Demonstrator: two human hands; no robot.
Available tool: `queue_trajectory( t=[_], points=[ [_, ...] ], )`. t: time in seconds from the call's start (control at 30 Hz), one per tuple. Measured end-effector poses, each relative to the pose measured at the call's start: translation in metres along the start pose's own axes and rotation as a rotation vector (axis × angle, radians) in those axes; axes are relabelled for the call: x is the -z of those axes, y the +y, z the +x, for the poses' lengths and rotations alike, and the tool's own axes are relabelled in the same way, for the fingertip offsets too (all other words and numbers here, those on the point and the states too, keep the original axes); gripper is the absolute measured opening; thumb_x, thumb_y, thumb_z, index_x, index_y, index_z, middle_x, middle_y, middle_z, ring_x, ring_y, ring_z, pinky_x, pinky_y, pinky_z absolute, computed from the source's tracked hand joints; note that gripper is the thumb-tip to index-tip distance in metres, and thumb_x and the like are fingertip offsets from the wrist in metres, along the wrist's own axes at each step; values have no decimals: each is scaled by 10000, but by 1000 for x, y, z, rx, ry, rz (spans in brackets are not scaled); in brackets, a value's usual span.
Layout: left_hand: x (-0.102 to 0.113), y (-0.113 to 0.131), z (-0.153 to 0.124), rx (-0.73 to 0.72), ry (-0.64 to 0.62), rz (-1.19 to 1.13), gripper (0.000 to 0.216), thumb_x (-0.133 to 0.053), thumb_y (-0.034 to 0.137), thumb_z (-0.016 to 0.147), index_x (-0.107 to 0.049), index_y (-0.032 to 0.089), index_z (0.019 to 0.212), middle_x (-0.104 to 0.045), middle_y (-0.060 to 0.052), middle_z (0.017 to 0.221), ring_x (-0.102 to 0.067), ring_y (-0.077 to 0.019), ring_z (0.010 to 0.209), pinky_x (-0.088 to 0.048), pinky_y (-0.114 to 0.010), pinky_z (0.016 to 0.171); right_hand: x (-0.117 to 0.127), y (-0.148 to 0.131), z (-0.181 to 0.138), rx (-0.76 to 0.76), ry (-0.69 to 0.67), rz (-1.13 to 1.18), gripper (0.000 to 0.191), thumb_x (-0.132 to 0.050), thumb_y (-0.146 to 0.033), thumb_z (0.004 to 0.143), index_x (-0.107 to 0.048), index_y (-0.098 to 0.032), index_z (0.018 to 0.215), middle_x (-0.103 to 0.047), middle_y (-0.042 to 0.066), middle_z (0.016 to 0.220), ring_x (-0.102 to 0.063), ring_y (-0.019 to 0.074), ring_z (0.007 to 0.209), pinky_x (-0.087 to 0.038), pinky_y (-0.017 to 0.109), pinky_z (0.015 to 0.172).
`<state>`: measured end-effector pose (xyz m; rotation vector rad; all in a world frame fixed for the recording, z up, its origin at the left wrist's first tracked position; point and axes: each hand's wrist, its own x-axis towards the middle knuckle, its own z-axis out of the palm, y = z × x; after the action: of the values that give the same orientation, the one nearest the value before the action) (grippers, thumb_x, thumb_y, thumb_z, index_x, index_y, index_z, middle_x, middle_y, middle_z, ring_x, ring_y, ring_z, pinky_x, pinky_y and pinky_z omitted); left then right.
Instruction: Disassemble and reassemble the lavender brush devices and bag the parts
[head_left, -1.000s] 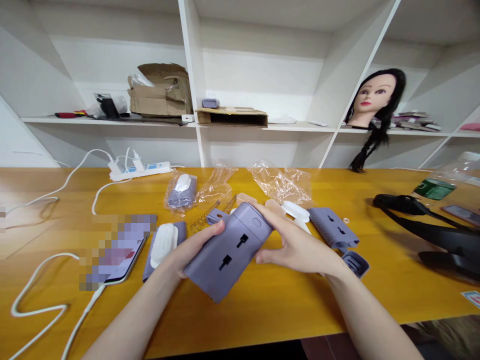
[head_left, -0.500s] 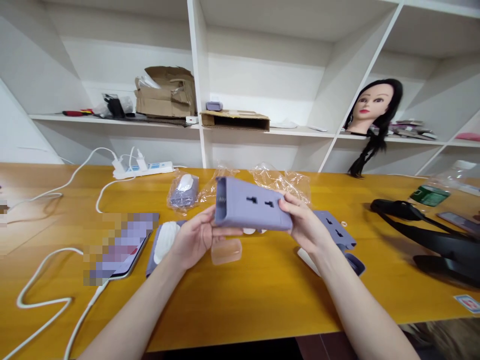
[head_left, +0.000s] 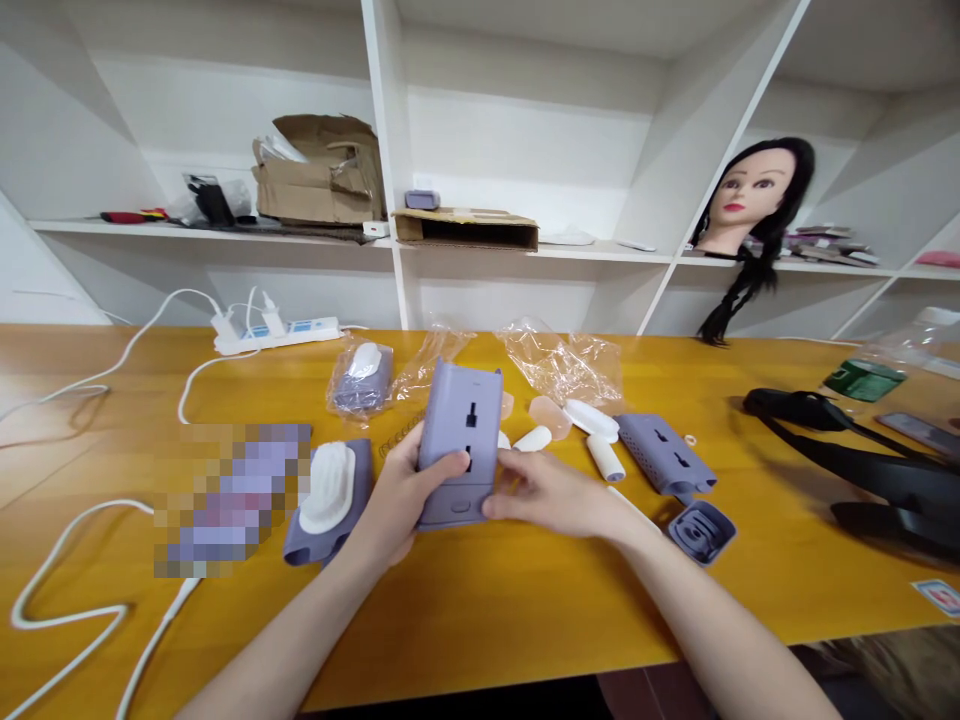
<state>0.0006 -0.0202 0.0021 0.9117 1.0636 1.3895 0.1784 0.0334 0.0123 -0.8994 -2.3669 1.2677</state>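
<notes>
My left hand (head_left: 401, 495) is closed around a purple plastic casing (head_left: 459, 440) with two dark slots, held upright above the yellow table (head_left: 525, 610). My right hand (head_left: 551, 492) touches the casing's lower right edge with its fingertips, fingers loosely extended. Just behind the casing lie small white and pink plastic pieces (head_left: 559, 425). A second purple casing (head_left: 664, 452) and a round purple cap (head_left: 701, 528) rest to the right. A purple part with a white insert (head_left: 330, 487) lies left of my left hand.
Clear plastic bags (head_left: 562, 365), one holding a purple part (head_left: 361, 380), lie further back. A white power strip (head_left: 277, 335) and cables trail at the left, beside a phone (head_left: 232, 495). Black straps (head_left: 862, 460) lie at the right. Shelves hold cardboard boxes (head_left: 322, 180) and a mannequin head (head_left: 750, 205).
The purple casing has turned from lying sideways in both hands to standing upright, and lowered toward the table. My right hand has shifted from gripping its end to touching its lower edge.
</notes>
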Motion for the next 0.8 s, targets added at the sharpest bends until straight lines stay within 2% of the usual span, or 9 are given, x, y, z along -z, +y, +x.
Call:
queue_trajectory(
  t=[0.03, 0.07, 0.1, 0.2, 0.27, 0.47, 0.67, 0.73, 0.8],
  points=[
    [1, 1, 0, 20, -12, 28, 431, -757, 329, 636, -595, 191, 1011, -691, -20, 914, -633, -196, 789, -483, -290, 684, 11, 4, -1, -73, -38, -164, 160, -648, -330, 766, -632, -187, 836, -669, 19, 788, -607, 161, 669, -484, 288, 606],
    [1, 1, 1, 37, -28, 52, 433, -757, 327, 632, -597, 190, 1010, -688, -16, 890, -626, -189, 771, -478, -288, 679, 21, 9, -1, -141, 6, -331, 105, -617, -286, 787, -636, -182, 792, -666, 18, 762, -602, 156, 637, -469, 278, 582],
    [1, 2, 1, 54, -49, 70, 442, -757, 327, 631, -597, 192, 1020, -686, -14, 874, -621, -186, 763, -474, -287, 676, 29, 13, 0, -184, 145, -523, 68, -588, -223, 790, -646, -188, 782, -666, 23, 778, -605, 162, 665, -459, 277, 602],
    [0, 2, 0, 67, -111, 91, 471, -756, 323, 631, -595, 204, 1057, -683, -12, 887, -610, -183, 781, -462, -280, 681, 39, 22, 6, -203, 343, -710, 259, -477, -26, 758, -648, -158, 900, -635, 112, 1005, -580, 227, 927, -415, 314, 745],
    [0, 1, -1, 59, -140, 84, 455, -751, 330, 638, -600, 207, 1049, -679, -10, 904, -601, -177, 787, -453, -274, 687, 35, 26, 10, -183, 348, -755, 342, -444, 46, 709, -651, -156, 891, -616, 121, 1047, -549, 234, 1004, -385, 302, 780],
    [2, 2, -2, 71, -218, 57, 401, -737, 373, 659, -609, 189, 991, -661, -10, 867, -571, -154, 746, -432, -272, 677, 21, 32, 20, -178, 286, -850, 273, -452, 42, 719, -649, -144, 753, -640, 122, 859, -572, 232, 870, -362, 298, 704],
    [3, 3, -1, 59, -298, 114, 390, -731, 166, 573, -619, 171, 946, -657, -3, 827, -567, -166, 761, -424, -282, 687, 34, 22, 12, -121, 309, -890, 205, -456, -63, 801, -639, -154, 790, -645, 119, 895, -558, 230, 856, -367, 308, 707],
    [4, 1, -2, 67, -347, 145, 367, -683, 112, 560, -625, 165, 919, -645, 4, 794, -561, -163, 746, -416, -278, 680, 42, 14, 5, -70, 328, -843, 165, -480, -117, 816, -635, -174, 806, -648, 80, 869, -558, 210, 834, -376, 307, 734],
    [4, -3, -3, 89, -401, 149, 347, -659, 141, 599, -625, 168, 943, -640, 1, 806, -560, -162, 742, -413, -275, 682, 47, 6, -2, 0, 426, -641, 129, -522, -217, 827, -636, -183, 877, -647, 53, 828, -559, 194, 770, -393, 312, 710]
  ],
)
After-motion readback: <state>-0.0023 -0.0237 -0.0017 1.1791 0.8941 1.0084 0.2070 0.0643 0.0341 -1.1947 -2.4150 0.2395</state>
